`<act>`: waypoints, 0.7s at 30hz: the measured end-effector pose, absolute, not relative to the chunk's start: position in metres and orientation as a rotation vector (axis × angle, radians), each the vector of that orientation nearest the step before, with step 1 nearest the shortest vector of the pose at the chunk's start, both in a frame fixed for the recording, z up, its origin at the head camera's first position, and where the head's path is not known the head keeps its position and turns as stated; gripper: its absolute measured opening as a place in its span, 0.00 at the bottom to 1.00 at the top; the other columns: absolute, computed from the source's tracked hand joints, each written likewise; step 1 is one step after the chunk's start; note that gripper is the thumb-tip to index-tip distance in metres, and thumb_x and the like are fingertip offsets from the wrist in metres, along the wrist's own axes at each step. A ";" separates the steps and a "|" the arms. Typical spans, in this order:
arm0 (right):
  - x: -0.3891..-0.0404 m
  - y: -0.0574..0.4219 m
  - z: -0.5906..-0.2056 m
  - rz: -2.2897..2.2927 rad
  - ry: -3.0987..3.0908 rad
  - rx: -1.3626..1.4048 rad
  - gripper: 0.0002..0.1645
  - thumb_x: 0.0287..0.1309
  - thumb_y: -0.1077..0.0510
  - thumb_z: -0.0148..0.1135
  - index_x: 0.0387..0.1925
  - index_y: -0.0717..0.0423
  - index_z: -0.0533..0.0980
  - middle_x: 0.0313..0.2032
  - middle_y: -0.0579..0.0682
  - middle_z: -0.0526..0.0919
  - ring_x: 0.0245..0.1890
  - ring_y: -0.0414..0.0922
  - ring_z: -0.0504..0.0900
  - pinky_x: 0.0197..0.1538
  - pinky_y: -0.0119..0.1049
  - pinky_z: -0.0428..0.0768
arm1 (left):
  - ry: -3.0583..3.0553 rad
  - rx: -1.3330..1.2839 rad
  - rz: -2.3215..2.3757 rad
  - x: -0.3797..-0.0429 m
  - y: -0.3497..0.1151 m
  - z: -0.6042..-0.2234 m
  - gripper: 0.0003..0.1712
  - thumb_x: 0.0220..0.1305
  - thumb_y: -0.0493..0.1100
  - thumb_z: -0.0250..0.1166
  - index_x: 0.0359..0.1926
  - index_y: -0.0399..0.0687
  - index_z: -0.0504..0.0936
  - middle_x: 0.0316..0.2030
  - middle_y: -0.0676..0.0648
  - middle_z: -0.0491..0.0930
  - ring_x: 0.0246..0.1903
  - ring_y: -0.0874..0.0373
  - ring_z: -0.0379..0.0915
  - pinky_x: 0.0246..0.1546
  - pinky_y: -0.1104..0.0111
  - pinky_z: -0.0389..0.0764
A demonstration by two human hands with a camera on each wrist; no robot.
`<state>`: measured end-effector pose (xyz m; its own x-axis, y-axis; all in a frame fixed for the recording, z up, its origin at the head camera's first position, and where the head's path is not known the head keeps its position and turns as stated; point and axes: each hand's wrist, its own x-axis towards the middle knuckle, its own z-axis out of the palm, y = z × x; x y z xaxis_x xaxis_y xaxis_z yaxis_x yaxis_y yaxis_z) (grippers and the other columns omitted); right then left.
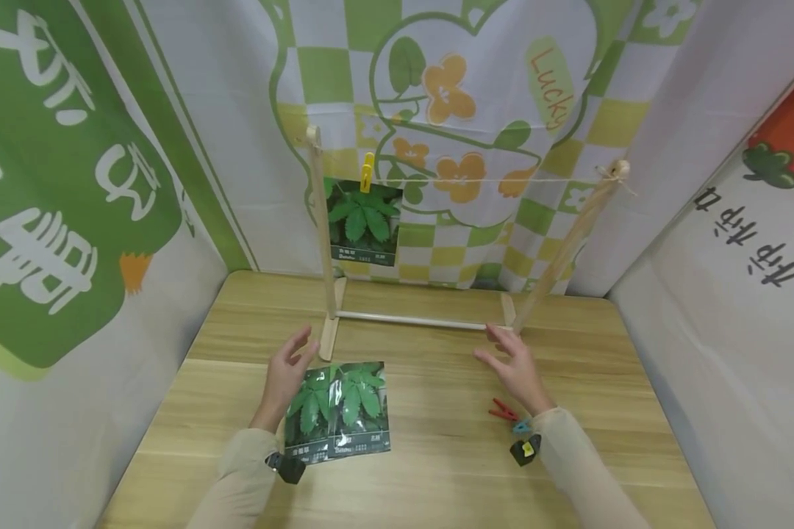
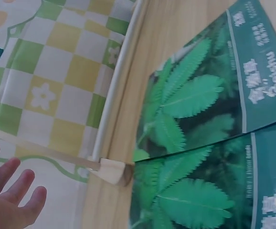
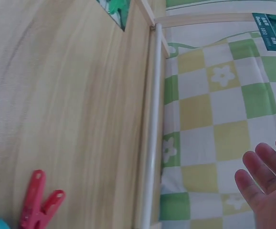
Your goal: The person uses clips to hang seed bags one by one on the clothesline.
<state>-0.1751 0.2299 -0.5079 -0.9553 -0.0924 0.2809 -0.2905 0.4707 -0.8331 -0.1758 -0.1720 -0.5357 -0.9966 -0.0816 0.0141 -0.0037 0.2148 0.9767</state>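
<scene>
My left hand (image 1: pixel 286 376) hovers over the table with fingers loosely bent, holding nothing. Just beside it lie two glossy leaf-picture packets (image 1: pixel 360 411), overlapping side by side; the left wrist view shows the leaf print (image 2: pixel 190 95) close up. My right hand (image 1: pixel 517 371) is also raised and holds nothing, near the foot of the wooden frame (image 1: pixel 569 242). A third leaf-picture packet (image 1: pixel 364 228) hangs from the frame's string (image 1: pixel 463 181), held by a yellow clothespin (image 1: pixel 367 173). Below my right hand lie a red clothespin (image 1: pixel 503 411) and a blue clothespin (image 1: pixel 521 426).
The frame has two slanting posts and a pale lower bar (image 1: pixel 410 319) near the back of the wooden table (image 1: pixel 437 470). A checkered curtain (image 1: pixel 430 250) hangs behind it. Printed cloth walls stand at left and right.
</scene>
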 end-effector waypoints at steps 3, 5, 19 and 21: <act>-0.172 0.231 -0.512 1.486 -2.537 0.311 0.34 0.53 0.62 0.70 0.62 0.66 0.71 0.56 0.65 0.78 0.57 0.61 0.76 0.60 0.57 0.75 | -2.426 0.100 -1.919 -0.172 -0.172 -0.540 0.32 0.71 0.50 0.58 0.69 0.40 0.65 0.69 0.36 0.64 0.70 0.40 0.58 0.70 0.48 0.62; -0.171 0.232 -0.516 1.468 -2.558 0.300 0.34 0.54 0.62 0.70 0.62 0.66 0.71 0.56 0.65 0.77 0.57 0.60 0.76 0.60 0.57 0.75 | -2.444 0.115 -1.899 -0.170 -0.172 -0.543 0.32 0.71 0.51 0.58 0.69 0.40 0.65 0.69 0.36 0.65 0.70 0.41 0.58 0.69 0.48 0.62; -0.158 0.242 -0.543 1.455 -2.659 0.201 0.36 0.57 0.56 0.69 0.64 0.64 0.69 0.60 0.64 0.76 0.59 0.60 0.75 0.62 0.58 0.73 | -2.528 0.361 -1.832 -0.162 -0.170 -0.563 0.37 0.67 0.61 0.58 0.69 0.44 0.66 0.69 0.36 0.65 0.69 0.40 0.59 0.67 0.47 0.66; -0.157 0.243 -0.545 1.454 -2.666 0.196 0.36 0.57 0.56 0.69 0.64 0.64 0.68 0.60 0.64 0.76 0.59 0.60 0.75 0.61 0.58 0.73 | -2.549 0.401 -1.825 -0.161 -0.170 -0.566 0.39 0.66 0.64 0.58 0.69 0.45 0.65 0.69 0.37 0.64 0.70 0.40 0.58 0.67 0.46 0.65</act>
<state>-0.1570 0.2426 -0.5453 -0.9870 -0.0655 0.1470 -0.1591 0.5363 -0.8289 -0.1612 -0.1705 -0.5660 -0.9676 -0.1936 -0.1618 -0.2156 0.3014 0.9288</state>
